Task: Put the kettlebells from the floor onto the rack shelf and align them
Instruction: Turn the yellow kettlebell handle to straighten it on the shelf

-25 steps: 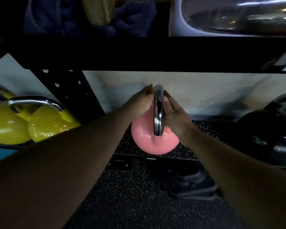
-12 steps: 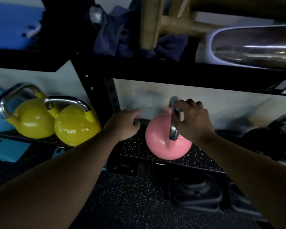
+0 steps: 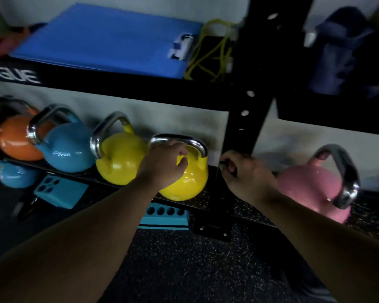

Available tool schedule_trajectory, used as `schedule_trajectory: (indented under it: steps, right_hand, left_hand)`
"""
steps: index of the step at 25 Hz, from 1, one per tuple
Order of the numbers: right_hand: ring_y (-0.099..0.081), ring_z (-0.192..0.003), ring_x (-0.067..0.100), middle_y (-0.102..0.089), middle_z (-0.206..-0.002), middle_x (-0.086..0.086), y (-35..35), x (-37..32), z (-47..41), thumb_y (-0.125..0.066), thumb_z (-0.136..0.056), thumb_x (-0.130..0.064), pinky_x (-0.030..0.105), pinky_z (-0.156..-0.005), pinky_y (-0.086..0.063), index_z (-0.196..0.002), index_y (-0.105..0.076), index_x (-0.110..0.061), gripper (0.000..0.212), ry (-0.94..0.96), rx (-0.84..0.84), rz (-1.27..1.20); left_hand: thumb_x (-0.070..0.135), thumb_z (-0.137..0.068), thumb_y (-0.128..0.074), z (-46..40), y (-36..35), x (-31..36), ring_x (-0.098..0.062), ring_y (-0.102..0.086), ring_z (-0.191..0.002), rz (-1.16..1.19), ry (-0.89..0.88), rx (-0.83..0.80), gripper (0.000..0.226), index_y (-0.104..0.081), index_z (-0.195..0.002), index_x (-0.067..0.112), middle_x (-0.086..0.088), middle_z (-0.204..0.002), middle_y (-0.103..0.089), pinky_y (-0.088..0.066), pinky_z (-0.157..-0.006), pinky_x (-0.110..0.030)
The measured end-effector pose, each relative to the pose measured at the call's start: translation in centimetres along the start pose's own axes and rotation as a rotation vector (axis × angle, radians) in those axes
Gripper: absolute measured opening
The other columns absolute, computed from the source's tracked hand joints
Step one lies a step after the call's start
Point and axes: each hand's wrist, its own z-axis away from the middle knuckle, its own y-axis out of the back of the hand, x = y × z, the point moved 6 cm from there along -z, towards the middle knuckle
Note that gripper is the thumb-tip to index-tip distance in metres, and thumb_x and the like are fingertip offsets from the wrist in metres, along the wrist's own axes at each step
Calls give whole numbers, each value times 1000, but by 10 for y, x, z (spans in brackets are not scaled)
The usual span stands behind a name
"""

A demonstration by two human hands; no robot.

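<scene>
On the lower rack shelf (image 3: pixel 214 203) stands a row of kettlebells: orange (image 3: pixel 15 138), blue (image 3: pixel 68 149), yellow (image 3: pixel 120 158) and a second yellow kettlebell (image 3: pixel 190 184). My left hand (image 3: pixel 164 165) sits in the handle window of that second yellow one, fingers curled under its steel handle. A pink kettlebell (image 3: pixel 311 189) stands alone on the shelf, right of the black upright (image 3: pixel 247 119). My right hand (image 3: pixel 245 173) hovers at the upright's foot, fingers curled, apart from the pink bell. A small dark shape shows at its fingertips.
Low at the left, partly hidden, is a smaller blue kettlebell (image 3: pixel 15 178). Two teal blocks (image 3: pixel 59 193) (image 3: pixel 164 217) lie below the shelf edge. The upper shelf carries a blue mat (image 3: pixel 105 38), a yellow band (image 3: pixel 212 53) and dark cloth (image 3: pixel 337 51). Speckled rubber floor (image 3: pixel 184 270) spreads in front.
Both hands have left the pink kettlebell, which stays on the shelf. My view swung left; my left hand reached the nearest yellow kettlebell's handle and my right hand moved to the upright.
</scene>
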Motion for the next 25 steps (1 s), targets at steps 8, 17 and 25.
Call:
schedule_trajectory:
  steps: [8, 17, 25]
  right_hand:
    - [-43, -121, 37, -47, -128, 16, -77, -57, -89, -56, -93, -43, 43, -98, -40, -137, -47, -18, 51, -159, 20, -40]
    - [-55, -111, 35, -59, -119, 12, -101, -46, -83, -51, -91, -56, 38, -92, -47, -125, -56, -24, 47, -414, 144, -254]
    - [-64, -58, 18, -69, -83, 11, -108, -42, -77, -50, -99, -35, 25, -54, -47, -103, -68, -21, 24, -578, 86, -951]
  left_hand:
    - [63, -87, -52, -10, 5, -104, -35, -58, -111, 262, 486, 41, 57, -52, -124, 19, -8, -129, -52, -51, -87, -45]
    - [62, -96, -34, -32, -56, -97, -35, -21, -148, 862, 620, -61, 80, 1, -157, 25, -9, -166, 0, -33, -104, -41]
    - [57, -101, -21, -50, -74, -109, -30, -32, -143, 990, 608, -54, 63, -27, -152, 21, -9, -160, -29, -27, -109, -35]
